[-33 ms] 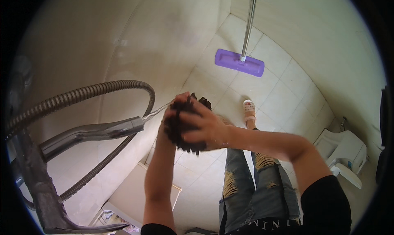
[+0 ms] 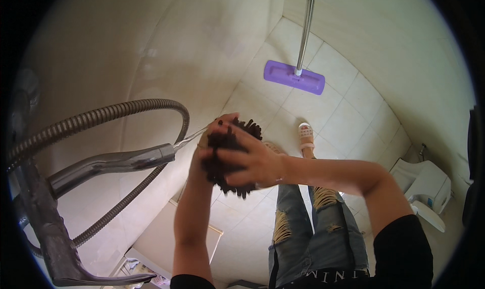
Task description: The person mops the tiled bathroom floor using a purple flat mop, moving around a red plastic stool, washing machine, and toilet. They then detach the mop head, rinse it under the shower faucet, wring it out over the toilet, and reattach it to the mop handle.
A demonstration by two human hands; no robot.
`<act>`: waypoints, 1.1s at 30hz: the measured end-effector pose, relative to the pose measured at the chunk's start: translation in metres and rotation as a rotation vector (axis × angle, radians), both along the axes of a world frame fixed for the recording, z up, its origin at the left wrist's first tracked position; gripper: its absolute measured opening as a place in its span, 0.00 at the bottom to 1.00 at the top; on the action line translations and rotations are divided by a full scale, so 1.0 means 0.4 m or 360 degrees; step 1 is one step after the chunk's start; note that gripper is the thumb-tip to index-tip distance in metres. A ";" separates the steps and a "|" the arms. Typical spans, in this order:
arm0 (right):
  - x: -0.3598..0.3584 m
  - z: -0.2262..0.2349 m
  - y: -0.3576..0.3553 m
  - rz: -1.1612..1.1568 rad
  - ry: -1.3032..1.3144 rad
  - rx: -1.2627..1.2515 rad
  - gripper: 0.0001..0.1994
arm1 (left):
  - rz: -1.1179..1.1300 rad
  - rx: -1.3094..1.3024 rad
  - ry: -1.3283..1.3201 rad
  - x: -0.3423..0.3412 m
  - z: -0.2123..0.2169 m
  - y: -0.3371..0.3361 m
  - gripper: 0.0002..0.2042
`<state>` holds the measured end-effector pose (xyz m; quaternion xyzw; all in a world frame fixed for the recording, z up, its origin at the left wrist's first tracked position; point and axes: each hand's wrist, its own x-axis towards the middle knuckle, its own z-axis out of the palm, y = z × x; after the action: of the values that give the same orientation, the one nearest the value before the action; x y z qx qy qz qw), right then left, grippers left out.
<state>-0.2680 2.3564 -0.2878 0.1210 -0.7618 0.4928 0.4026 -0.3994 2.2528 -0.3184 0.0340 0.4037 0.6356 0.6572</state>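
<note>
Both hands are closed around a bunched dark brown chenille mop pad with stubby, finger-like strands. My left hand grips it from the far left side, most of its fingers hidden behind the pad. Across the near face, my right hand wraps its fingers into the strands. A thin stream of water runs from the spout of a metal faucet at the left and meets my left hand and the pad's edge.
A ribbed metal hose loops around the faucet. Beyond my hands, a flat mop with a purple head stands on the tiled floor. To the right is a white toilet. A low cabinet sits at lower left.
The pad has shifted slightly, with more strands showing at its lower edge. My right hand has moved a little with it. The faucet and mop look the same.
</note>
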 end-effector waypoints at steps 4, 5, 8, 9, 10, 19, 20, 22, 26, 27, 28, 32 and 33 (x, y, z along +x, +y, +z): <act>0.029 0.032 0.007 0.0035 0.0192 0.0475 0.08 | -0.0902 -0.0812 0.0382 0.012 0.104 0.208 0.13; 0.044 0.011 0.011 0.0030 0.0167 0.0538 0.09 | -0.1025 -0.0792 0.0590 0.036 0.099 0.242 0.10; 0.074 -0.052 0.035 0.0133 0.0153 0.0895 0.10 | -0.1289 -0.0781 0.1230 0.104 0.078 0.302 0.07; 0.078 -0.068 0.037 0.0195 0.0166 0.1041 0.10 | -0.1316 -0.0822 0.1448 0.123 0.040 0.301 0.08; 0.086 -0.096 0.029 0.0133 0.0096 0.1030 0.09 | -0.1353 -0.0847 0.1670 0.143 0.003 0.306 0.10; 0.074 -0.324 -0.043 0.0287 -0.0519 0.0523 0.06 | -0.1553 -0.1334 0.2392 0.238 -0.081 0.344 0.13; 0.075 -0.323 -0.050 0.0274 -0.0520 0.0397 0.06 | -0.1508 -0.1352 0.2424 0.244 -0.081 0.340 0.13; 0.120 -0.310 -0.050 0.0518 -0.0632 0.0630 0.05 | -0.1272 -0.1392 0.2350 0.260 -0.075 0.312 0.13; 0.165 -0.155 -0.015 0.0303 -0.0059 0.0954 0.06 | -0.0418 -0.1512 0.1490 0.162 -0.109 0.126 0.14; 0.170 -0.115 -0.001 0.0338 -0.0036 0.0772 0.07 | -0.0099 -0.1508 0.1073 0.143 -0.101 0.079 0.15; 0.164 -0.075 0.015 0.0147 -0.0169 0.0500 0.09 | 0.0030 -0.1366 0.0645 0.114 -0.075 0.058 0.16; 0.118 -0.007 -0.037 -0.0685 -0.0904 -0.0840 0.19 | 0.0542 -0.0768 -0.0328 0.038 0.023 -0.020 0.18; 0.082 -0.013 -0.038 -0.0775 -0.1109 -0.1225 0.19 | 0.0688 -0.0641 -0.0387 0.030 0.046 -0.043 0.19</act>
<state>-0.2354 2.3410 -0.2931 -0.3829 -0.6212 0.6384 0.2448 -0.3876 2.2358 -0.2999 -0.2595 0.4377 0.6672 0.5440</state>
